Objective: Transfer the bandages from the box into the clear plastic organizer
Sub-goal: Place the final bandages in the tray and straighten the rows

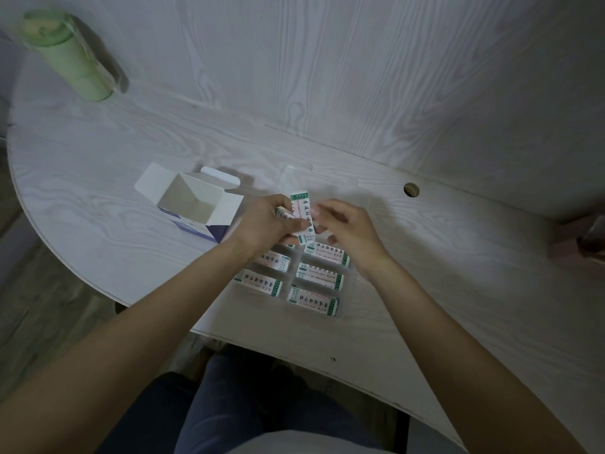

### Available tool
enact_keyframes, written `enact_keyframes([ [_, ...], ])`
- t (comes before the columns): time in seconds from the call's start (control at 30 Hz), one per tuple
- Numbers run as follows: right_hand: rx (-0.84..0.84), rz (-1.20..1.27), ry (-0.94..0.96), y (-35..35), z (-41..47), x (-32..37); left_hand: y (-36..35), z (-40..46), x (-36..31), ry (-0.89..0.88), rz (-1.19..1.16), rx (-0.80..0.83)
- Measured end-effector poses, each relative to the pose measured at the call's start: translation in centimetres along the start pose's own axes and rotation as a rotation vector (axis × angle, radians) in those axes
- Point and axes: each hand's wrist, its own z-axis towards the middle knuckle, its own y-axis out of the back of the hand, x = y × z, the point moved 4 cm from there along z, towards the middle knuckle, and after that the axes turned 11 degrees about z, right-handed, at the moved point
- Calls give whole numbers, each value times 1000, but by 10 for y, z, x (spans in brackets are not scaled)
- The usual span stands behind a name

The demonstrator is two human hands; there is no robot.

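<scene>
At frame centre the left hand (266,224) is pinching bandages (302,213) above the clear organizer (348,276); the right hand (347,226) is hovering beside, fingers loosely curled; the open box (193,204) is sitting centre-left.

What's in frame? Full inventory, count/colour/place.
box: 1, white and purple, open and empty, left of the hands
bandages: a few, white with green ends, held in left hand
bandages in organizer: 5 seen, white and green, lying in compartments
organizer: 1, clear, under the hands
roll: 1, green, far left
hole: 1, round, right of hands
table: 1, pale woodgrain
left hand: grips bandages
right hand: fingers loosely curled, reaching to the bandages
</scene>
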Motion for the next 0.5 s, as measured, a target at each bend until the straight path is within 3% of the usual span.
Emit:
enact_keyframes([
  [0.17, -110, 63, 36, 9, 5, 0, -8, -4, -6, 13, -64, 77],
  [0.27, -219, 57, 9, 27, 7, -10, 1, -3, -3, 30, -49, -4],
  [0.37, -225, -193, 10, 39, 7, -24, 10, 0, -1, -1, -59, -79],
  [0.5, -79, -501, 54, 33, 8, -41, 12, 1, -1, -18, -92, -95],
])
